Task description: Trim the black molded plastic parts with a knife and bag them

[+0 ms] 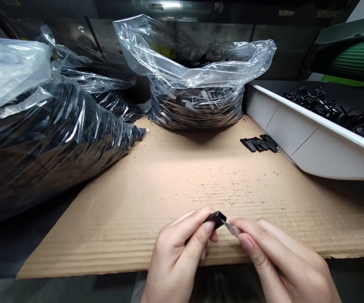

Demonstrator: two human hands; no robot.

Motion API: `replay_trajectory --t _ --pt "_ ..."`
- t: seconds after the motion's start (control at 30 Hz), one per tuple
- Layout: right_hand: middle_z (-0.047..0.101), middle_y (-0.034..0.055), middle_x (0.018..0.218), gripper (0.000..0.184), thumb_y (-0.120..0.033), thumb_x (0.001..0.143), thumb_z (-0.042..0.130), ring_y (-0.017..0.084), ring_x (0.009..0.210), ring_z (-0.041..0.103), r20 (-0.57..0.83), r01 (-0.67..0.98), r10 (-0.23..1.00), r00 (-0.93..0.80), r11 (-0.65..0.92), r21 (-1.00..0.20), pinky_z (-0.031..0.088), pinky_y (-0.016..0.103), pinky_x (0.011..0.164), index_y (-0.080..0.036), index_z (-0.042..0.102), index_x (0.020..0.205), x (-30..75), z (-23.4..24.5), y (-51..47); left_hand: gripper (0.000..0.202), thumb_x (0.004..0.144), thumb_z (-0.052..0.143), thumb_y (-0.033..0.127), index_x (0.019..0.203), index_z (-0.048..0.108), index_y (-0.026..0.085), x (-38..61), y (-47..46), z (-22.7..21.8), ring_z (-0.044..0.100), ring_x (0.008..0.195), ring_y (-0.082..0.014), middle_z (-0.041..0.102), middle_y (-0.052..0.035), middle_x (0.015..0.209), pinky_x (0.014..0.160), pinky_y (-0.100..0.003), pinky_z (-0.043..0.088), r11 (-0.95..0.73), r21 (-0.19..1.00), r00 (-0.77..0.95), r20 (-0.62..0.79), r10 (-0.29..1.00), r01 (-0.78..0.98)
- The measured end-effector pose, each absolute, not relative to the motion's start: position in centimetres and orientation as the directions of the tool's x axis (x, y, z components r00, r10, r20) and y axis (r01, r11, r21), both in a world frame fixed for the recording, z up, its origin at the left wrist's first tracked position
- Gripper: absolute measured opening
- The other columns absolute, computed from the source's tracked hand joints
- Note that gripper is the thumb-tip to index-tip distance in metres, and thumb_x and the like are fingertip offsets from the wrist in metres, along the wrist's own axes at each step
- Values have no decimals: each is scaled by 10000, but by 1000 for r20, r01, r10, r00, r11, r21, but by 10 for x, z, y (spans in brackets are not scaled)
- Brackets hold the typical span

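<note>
Near the front edge of the cardboard, my left hand (pixel 182 248) pinches a small black plastic part (pixel 216 219) between thumb and fingers. The part has an open, hollow end that faces right. My right hand (pixel 279 256) grips a small metal blade (pixel 230 227) close to its pointed end. The blade's tip meets the rim of the part's open end; whether it cuts or only touches I cannot tell. Most of the tool's handle is hidden inside my right hand.
Cardboard (pixel 131 202) with dark shavings covers the worktop. A clear bag (pixel 197 97) of black parts stands behind, another bag (pixel 55 139) fills the left. At right is a white tray (pixel 314 143) holding black parts, with several black pieces (pixel 259 143) beside it.
</note>
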State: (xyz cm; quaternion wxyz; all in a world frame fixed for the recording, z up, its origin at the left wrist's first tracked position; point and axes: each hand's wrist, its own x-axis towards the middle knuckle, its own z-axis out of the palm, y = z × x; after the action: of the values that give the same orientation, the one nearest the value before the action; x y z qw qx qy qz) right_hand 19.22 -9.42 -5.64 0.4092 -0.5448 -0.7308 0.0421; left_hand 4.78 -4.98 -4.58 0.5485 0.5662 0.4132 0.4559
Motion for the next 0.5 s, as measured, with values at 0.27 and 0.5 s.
replay_trajectory --t 0.27,0.5 --pt "625 -2 774 188 -177 828 476 112 759 626 448 728 894 10 300 -616 498 154 640 -231 584 971 205 -54 -89 105 770 558 196 766 661 172 42 -49 -52 439 461 -86 583 1 589 457 -184 363 60 997 300 -43 953 -48" --pt "635 -58 701 183 -253 774 567 72 681 632 -69 -75 977 -200 -86 -993 497 153 671 -275 615 949 192 -31 -80 233 768 556 306 612 569 133 36 -46 -47 371 500 -92 440 15 533 465 -195 293 249 954 526 -128 841 -167"
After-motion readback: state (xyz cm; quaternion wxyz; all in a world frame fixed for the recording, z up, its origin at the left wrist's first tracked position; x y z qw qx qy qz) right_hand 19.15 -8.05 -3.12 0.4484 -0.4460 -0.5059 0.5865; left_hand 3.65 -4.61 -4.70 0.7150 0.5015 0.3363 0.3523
